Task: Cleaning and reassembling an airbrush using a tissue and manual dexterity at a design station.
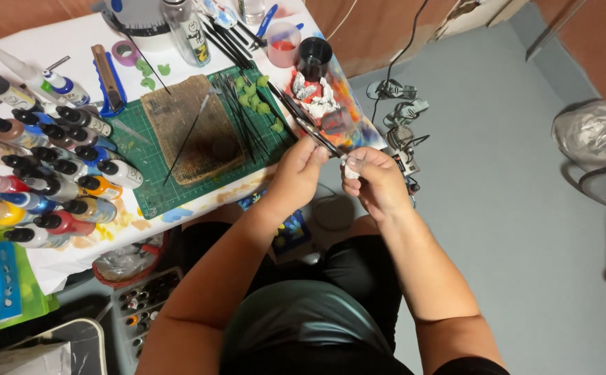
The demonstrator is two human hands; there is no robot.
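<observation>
While your left hand (301, 163) pinches the thin, stiff brush (296, 114), right fingers (358, 163) grip light, soft tissue (351, 169).

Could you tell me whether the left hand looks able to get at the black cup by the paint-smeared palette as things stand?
Probably yes, once freed: the left hand grips a thin tool, and the black cup stands uncovered just beyond it, with only the palette between.
</observation>
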